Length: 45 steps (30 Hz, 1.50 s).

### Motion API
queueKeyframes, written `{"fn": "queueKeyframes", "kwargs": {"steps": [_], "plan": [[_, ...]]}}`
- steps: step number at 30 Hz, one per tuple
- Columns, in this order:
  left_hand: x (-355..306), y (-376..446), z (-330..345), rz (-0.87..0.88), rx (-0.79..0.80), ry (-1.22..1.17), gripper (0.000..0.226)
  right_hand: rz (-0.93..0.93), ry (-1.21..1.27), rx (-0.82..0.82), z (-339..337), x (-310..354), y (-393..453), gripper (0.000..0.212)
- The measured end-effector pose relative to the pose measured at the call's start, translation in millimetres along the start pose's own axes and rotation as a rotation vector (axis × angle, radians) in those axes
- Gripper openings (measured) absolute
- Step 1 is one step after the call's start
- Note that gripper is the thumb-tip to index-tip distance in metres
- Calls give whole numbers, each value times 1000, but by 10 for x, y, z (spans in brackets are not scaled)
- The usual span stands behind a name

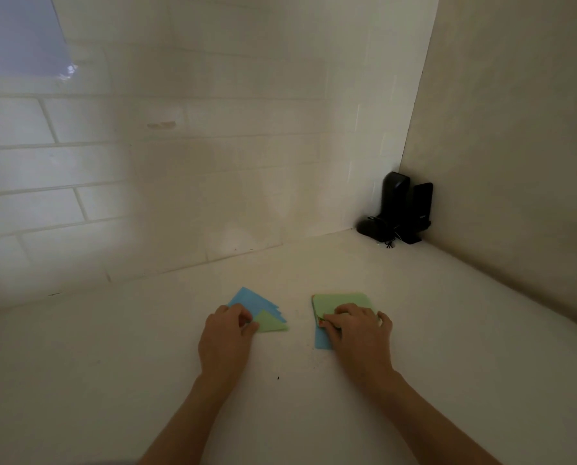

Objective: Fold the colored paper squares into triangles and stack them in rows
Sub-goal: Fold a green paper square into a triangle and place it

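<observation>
2 bare forearms reach up from the bottom edge, with no sleeve reaching as far as the wrists. The left hand (228,333) wears nothing visible. The right hand (360,333) shows a small pale glint on 1 finger, possibly a ring, though the dim light blurs it.

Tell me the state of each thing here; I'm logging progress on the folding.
green triangle: folded, on the blue ones, left hand touching its corner.
blue triangles: folded, fanned in a stack.
paper squares: unfolded pile, green on top.
right hand: fingers on the pile's near edge.
black devices: standing in the corner.
</observation>
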<state>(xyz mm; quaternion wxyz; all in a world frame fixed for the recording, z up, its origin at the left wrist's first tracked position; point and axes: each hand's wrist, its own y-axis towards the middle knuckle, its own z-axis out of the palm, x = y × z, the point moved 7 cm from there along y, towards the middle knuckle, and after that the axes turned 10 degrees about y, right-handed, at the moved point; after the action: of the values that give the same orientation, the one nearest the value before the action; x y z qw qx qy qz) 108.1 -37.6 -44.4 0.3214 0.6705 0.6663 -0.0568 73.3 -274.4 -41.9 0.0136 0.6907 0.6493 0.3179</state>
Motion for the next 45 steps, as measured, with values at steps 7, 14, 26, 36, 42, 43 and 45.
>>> {"fn": "queueKeyframes", "kwargs": {"steps": [7, 14, 26, 36, 42, 43, 45], "plan": [[-83, -80, -109, 49, -59, -84, 15, -29, 81, -106, -157, 33, -6, 10], [-484, -252, -273, 232, -90, -137, 17, 27, 350, -160, -433, -79, -59, 13], [-1306, -1050, 237, 717, 167, -193, 25, -78, 340, -16, -676, -330, -780, 7], [-1303, -1051, 365, 612, 190, -200, 24, -67, 368, 158, -598, -422, -870, 43], [-1331, -1013, 407, 526, 158, -184, 15, 9, 347, 148, -605, -498, -794, 11], [-1335, -1010, 412, 515, 153, -180, 13, 26, 356, 142, -602, -502, -798, 8], [-1338, -1001, 432, 491, 151, -173, 11, 51, 369, 135, -596, -508, -804, 6]]}}
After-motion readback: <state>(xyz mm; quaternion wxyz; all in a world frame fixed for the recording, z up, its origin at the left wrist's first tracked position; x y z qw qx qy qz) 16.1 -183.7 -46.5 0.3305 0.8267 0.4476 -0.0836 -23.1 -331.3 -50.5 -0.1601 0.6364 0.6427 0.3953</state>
